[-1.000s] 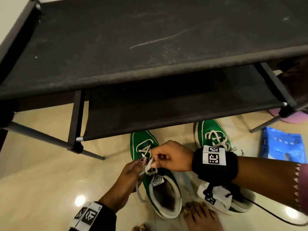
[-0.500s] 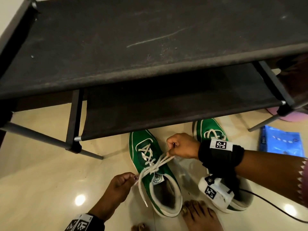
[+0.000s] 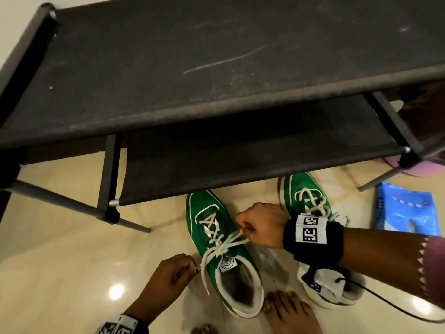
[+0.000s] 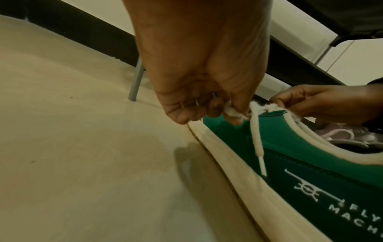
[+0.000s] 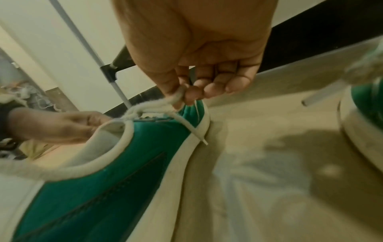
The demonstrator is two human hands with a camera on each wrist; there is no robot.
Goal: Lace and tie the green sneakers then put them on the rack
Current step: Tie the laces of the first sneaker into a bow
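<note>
Two green sneakers stand on the floor in front of the black rack (image 3: 216,68). The left sneaker (image 3: 216,256) has a white lace (image 3: 224,244) stretched across its tongue. My left hand (image 3: 192,266) pinches one loop of that lace at the shoe's left side (image 4: 234,111). My right hand (image 3: 243,227) pinches the other loop on the shoe's right side (image 5: 178,96). Loose lace ends hang down the left side (image 4: 257,147) and the right side (image 5: 194,129). The right sneaker (image 3: 305,196) lies partly under my right wrist, its lace crossed.
The rack's lower shelf (image 3: 240,160) hangs over both toes, and its grey legs (image 3: 72,203) stand left and right. A blue packet (image 3: 404,208) lies on the floor at the right, a pink thing (image 3: 414,167) behind it. Bare feet (image 3: 291,314) are at the heels.
From together over the tongue, my hands have drawn apart, left hand down-left and right hand up-right, pulling the lace taut across the left sneaker.
</note>
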